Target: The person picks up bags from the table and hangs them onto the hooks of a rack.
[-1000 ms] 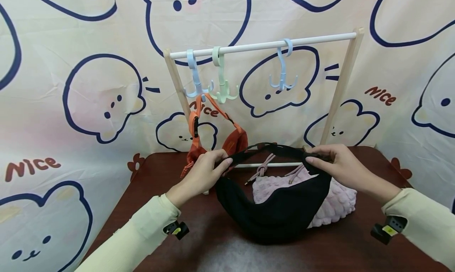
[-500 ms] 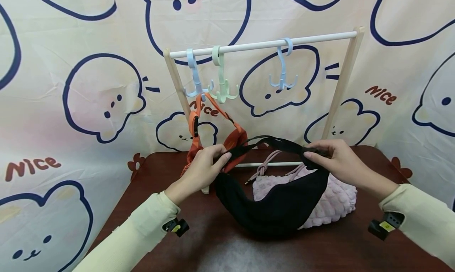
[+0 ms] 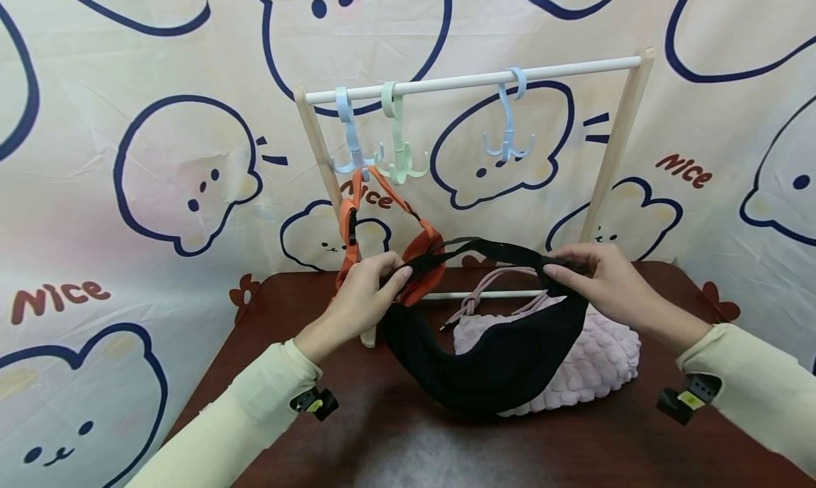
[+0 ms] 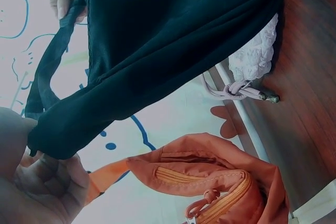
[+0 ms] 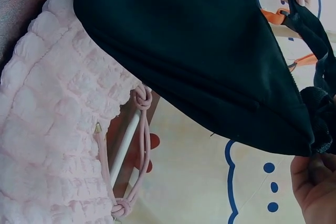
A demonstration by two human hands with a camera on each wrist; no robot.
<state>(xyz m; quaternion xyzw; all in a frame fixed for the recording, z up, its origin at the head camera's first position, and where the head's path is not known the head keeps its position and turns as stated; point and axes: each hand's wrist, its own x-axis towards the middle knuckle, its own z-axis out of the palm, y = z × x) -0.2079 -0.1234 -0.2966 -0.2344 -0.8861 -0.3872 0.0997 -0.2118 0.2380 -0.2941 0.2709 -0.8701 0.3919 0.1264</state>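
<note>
Between both hands hangs a black cloth crossbody bag [image 3: 484, 375], its strap arching up at the top. My left hand [image 3: 357, 297] pinches its left end by the strap; my right hand [image 3: 605, 282] grips the right end, where the strap is bunched in the right wrist view. Partly hidden behind it, a pink puffy bag [image 3: 599, 360] with knotted cord handles lies on the table. An orange bag [image 3: 423, 254] with a zip and buckle hangs by its strap at the rack's left, partly covered by my left hand.
A rack with a white bar [image 3: 459, 86] and wooden legs [image 3: 615, 148] stands on the brown table [image 3: 408, 452]. From the bar hang a blue hook [image 3: 349, 130], a green hook [image 3: 398, 137] and another blue hook [image 3: 507, 123]. A cartoon-printed cloth [image 3: 191, 63] is behind.
Both hands have risen slightly with the black bag, and its lower edge is higher over the table. More of the pink bag's cord shows. The orange bag and hooks stay put.
</note>
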